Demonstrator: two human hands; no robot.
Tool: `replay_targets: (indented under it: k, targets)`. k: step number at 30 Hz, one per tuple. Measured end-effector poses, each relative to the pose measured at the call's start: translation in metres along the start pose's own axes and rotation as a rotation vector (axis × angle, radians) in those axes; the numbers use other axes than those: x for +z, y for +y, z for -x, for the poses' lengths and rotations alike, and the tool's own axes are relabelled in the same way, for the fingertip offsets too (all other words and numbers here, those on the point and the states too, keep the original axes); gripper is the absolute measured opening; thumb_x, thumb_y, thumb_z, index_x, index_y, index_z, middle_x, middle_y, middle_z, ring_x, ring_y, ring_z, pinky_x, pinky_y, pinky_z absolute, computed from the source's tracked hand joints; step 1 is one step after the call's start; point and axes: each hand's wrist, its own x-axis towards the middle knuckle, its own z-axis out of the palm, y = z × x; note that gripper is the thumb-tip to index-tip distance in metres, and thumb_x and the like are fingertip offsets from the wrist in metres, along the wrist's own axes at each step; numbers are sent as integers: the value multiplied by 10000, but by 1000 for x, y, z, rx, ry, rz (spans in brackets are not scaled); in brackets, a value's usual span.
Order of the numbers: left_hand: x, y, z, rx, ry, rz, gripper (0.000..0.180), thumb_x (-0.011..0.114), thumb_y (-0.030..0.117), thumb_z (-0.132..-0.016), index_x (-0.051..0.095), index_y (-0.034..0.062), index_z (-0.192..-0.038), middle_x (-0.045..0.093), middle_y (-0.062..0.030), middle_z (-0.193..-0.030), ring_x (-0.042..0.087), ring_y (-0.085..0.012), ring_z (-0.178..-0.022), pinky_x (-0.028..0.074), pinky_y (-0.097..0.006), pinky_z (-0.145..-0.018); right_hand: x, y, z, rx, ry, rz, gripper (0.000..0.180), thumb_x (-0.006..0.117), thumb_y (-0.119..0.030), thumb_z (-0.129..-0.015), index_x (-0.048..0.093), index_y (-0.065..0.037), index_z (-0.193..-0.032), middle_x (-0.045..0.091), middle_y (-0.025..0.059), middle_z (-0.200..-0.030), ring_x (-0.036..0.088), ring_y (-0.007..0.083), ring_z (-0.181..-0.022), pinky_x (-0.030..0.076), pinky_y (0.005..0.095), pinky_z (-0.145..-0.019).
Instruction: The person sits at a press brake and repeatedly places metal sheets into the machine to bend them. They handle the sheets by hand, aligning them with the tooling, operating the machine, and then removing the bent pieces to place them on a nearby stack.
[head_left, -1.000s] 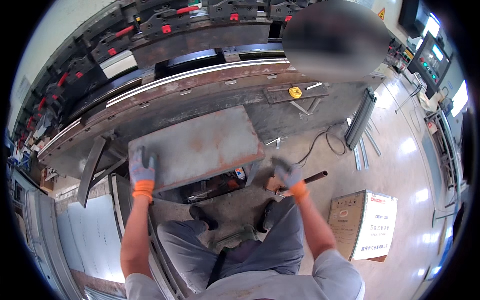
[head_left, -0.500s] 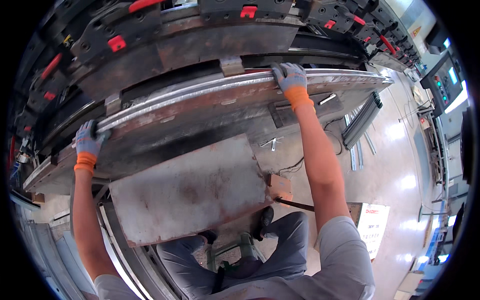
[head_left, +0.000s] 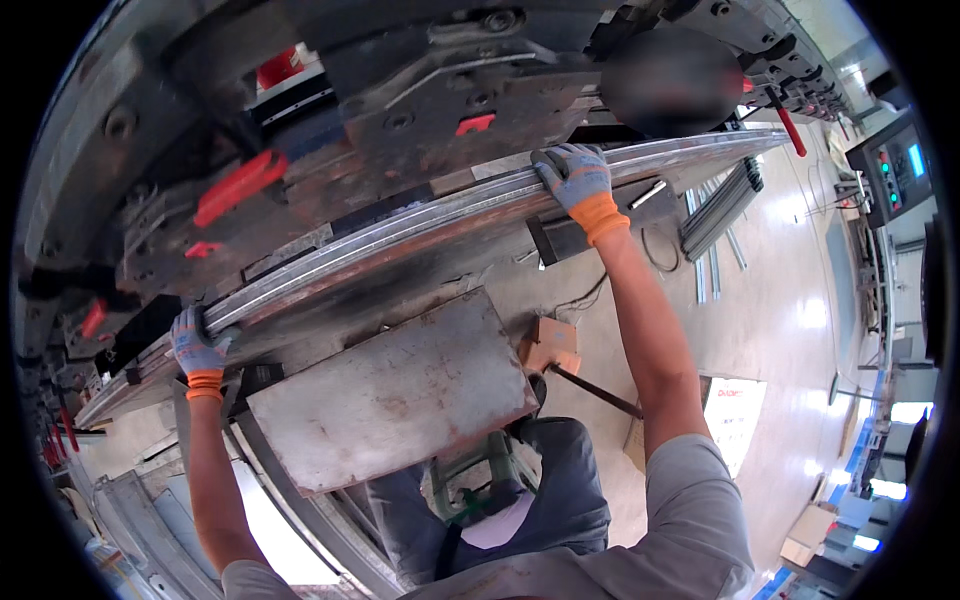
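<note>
A long, narrow, shiny metal profile (head_left: 400, 213) lies along the bed of a bending press, under its dark upper tooling (head_left: 420, 120). Near the profile's left end, my left hand (head_left: 200, 345), in a grey glove with an orange cuff, is closed around it, thumb on the near side. Farther right along the same piece my right hand (head_left: 577, 180), gloved alike, grips it with the fingers bent over the far side. Both fingertips are partly hidden behind the profile. Both arms are stretched out.
A grey, rust-spotted metal plate (head_left: 395, 390) lies in front of my knees, beside a cardboard box (head_left: 552, 345). Bundled metal profiles (head_left: 722, 212) lean at the right. Red clamp handles (head_left: 240, 188) hang from the press. A lit control panel (head_left: 893, 170) stands far right.
My view has shifted closer to the press, so the upper tooling looms larger and more of a green stool shows between my legs. Both hands keep hold of the metal profile.
</note>
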Motion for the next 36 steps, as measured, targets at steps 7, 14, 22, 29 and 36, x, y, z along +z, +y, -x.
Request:
replay_targets:
  k: [7,14,22,29,36]
  targets:
    - [-29,10,-25,26,-234,-22,720,897,440,-566,645,70,-1129,627,-150,-1127,572,-365,-1088,454,-455,-967,-7,-10,-5,94,-36,46,347,599,-426,-906,745,-117,-966,704,88,-1013,632,304,-1004,432,429,-949]
    - [-18,-3,-28,-68,-402,8,778,886,468,-564,634,92,-1197,644,-153,-1156,583,-372,-1123,461,-449,-1004,-2,-10,-8,123,1,141,366,600,-447,-903,753,-124,-979,709,84,-1021,634,294,-1002,417,429,-982]
    - [-14,0,-27,-87,-376,119,818,896,534,-530,661,80,-1169,654,-176,-1149,579,-389,-1113,453,-471,-999,-9,-14,-5,114,-32,92,365,593,-426,-904,744,-98,-954,706,118,-1044,627,315,-1031,409,431,-1002]
    - [-12,-4,-24,-16,-275,48,761,917,487,-517,663,44,-1082,670,-178,-1065,628,-377,-1017,501,-454,-920,-12,-11,-3,150,-58,88,385,554,-470,-928,742,-141,-1000,696,81,-1093,613,286,-1074,405,424,-1015]
    - [-22,5,-39,-18,-435,21,815,910,540,-508,643,65,-1114,664,-169,-1029,644,-373,-953,527,-450,-848,-32,-10,-9,163,-246,77,438,518,-497,-952,709,-149,-1139,667,77,-1177,585,274,-1141,359,433,-1074]
